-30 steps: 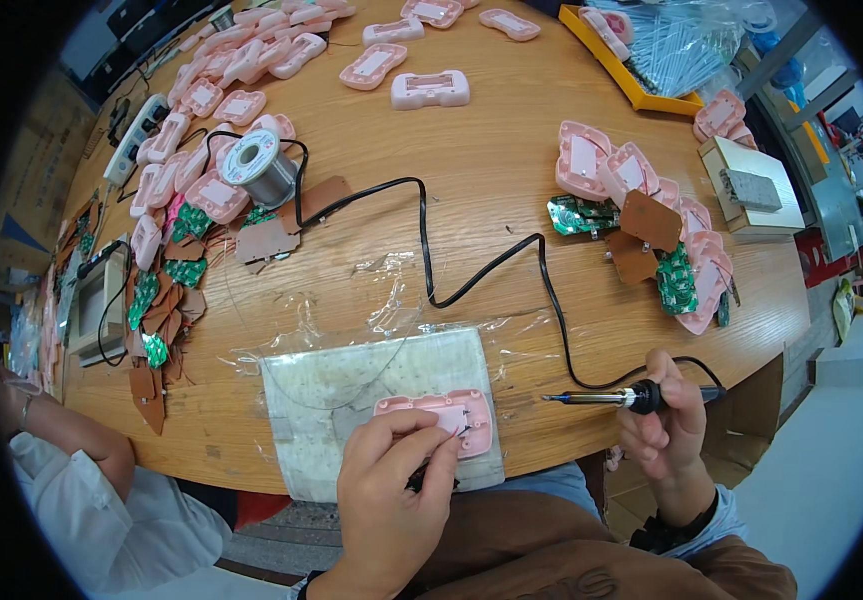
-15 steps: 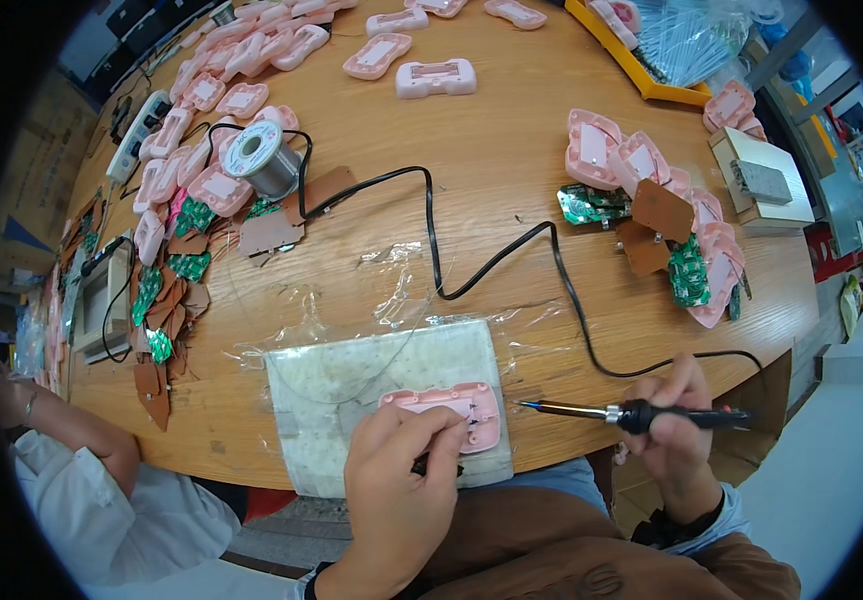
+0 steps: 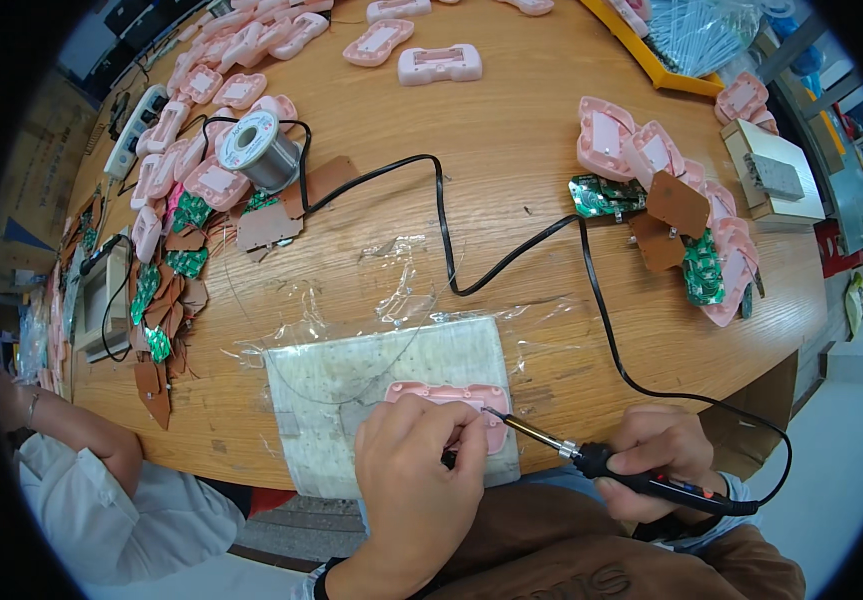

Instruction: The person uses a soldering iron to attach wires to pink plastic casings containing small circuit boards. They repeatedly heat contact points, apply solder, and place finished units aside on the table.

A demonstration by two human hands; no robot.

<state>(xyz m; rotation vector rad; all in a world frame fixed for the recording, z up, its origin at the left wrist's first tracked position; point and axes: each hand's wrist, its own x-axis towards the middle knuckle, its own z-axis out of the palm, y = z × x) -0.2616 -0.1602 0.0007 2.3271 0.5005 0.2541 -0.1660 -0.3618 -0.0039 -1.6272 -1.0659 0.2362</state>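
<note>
One pink shell [image 3: 498,434] lies partly beneath the left hand's grip [image 3: 419,472].

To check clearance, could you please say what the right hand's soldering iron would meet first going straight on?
Probably the pink shell: the soldering iron in the right hand points at it, close to the left hand, though depth is unclear.

Left hand [image 3: 419,485]: 6 o'clock, back upward, fingers [image 3: 421,425] bent toward 1 o'clock, thumb [image 3: 471,462] opposing forefinger, tip contact unclear | left forearm [image 3: 376,577]: entering from the lower edge | right hand [image 3: 663,462]: 4 o'clock, closed in a grip, its thumb angled toward 10 o'clock | right wrist [image 3: 711,487]: partly sleeved
</note>
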